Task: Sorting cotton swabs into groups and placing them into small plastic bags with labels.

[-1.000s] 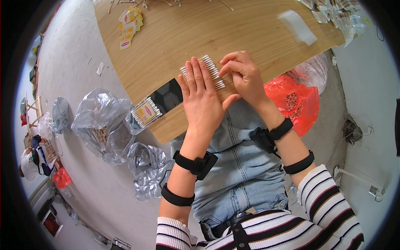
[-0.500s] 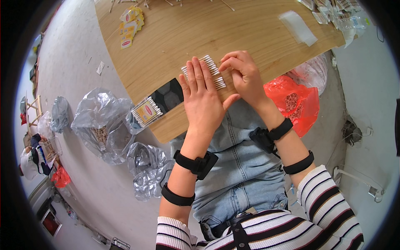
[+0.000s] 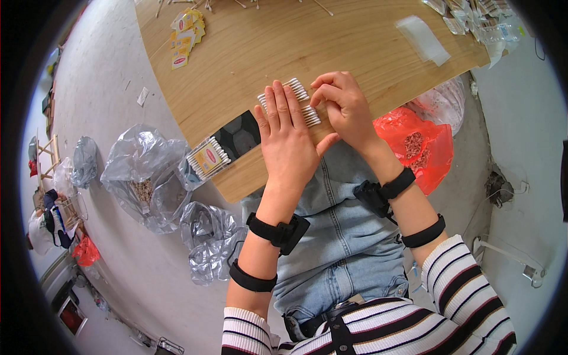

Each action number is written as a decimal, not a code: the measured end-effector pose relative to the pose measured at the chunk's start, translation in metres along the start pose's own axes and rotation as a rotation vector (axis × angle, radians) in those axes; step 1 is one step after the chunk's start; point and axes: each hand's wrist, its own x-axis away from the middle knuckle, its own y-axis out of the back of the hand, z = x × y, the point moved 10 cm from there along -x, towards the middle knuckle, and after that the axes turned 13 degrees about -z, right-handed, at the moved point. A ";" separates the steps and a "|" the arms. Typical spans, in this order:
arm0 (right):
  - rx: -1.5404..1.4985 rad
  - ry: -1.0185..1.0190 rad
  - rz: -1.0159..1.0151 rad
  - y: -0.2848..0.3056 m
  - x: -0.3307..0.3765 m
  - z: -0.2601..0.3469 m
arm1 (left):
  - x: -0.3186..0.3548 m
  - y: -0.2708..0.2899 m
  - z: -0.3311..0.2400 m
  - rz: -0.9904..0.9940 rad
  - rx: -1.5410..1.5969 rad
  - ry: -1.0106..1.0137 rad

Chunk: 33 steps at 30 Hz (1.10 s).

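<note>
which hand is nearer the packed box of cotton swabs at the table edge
Left. The left hand lies flat on the loose cotton swabs, just right of the packed box. The right hand is farther right, beyond the left one.

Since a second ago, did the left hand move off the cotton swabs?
No. The left hand stays flat on the row of cotton swabs, just as far from the black pad on the table edge.

Striped sleeves, black wrist and forearm bands, denim jeans
</note>
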 end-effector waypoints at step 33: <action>-0.046 -0.060 -0.023 -0.010 -0.012 -0.011 | -0.001 0.002 -0.001 -0.007 0.010 0.006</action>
